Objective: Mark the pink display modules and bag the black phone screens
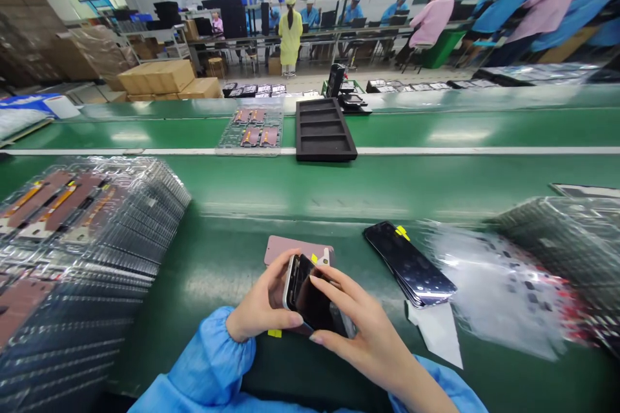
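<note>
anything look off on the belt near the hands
The stack of dark screens on the belt looks untidy: its layers are fanned out, not squared, and it lies at an angle.

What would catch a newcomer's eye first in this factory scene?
Front and centre, a left hand and a right hand in blue sleeves hold a black-glass phone with a silver frame above a green conveyor belt. To the right lies a stack of glossy black phone screens; to the left, a pile of clear plastic trays. Far back stands a person in a yellow gown.
</note>
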{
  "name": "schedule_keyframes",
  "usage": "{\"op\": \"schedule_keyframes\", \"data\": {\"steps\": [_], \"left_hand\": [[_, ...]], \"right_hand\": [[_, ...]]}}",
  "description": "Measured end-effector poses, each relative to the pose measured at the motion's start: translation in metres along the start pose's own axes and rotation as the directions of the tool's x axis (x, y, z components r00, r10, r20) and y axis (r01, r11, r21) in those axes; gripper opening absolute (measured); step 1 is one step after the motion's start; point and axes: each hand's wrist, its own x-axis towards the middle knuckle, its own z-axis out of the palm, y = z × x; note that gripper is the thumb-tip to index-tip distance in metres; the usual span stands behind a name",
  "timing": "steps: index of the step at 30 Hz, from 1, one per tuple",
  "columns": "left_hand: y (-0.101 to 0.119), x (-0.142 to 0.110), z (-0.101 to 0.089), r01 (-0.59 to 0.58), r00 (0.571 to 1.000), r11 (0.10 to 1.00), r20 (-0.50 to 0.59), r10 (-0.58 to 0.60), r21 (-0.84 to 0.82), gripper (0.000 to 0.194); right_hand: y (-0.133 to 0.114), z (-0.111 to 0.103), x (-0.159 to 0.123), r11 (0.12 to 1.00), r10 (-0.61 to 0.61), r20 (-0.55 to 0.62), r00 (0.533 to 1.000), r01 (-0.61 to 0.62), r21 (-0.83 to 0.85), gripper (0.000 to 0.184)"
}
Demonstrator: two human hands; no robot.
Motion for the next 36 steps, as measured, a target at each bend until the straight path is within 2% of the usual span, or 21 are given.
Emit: {"op": "schedule_keyframes", "data": {"steps": [25, 36], "left_hand": [[-0.0031, -0.001, -0.0002, -0.018, 1.0, 1.0, 0.024, 0.018, 0.007, 0.082], [-0.0043, -0.0023, -0.0029, -0.051, 0.998, 0.992, 0.026, 0.049, 0.117, 0.086]], "right_hand": [[-0.002, 0.0024, -0.0008, 0.994, -0.041, 0.06, 0.997, 0.047, -0.103, 0.069], [-0.0059, -0.0001, 0.0013, 0.98, -0.107, 0.067, 0.992, 0.116, -0.16, 0.064]]}}
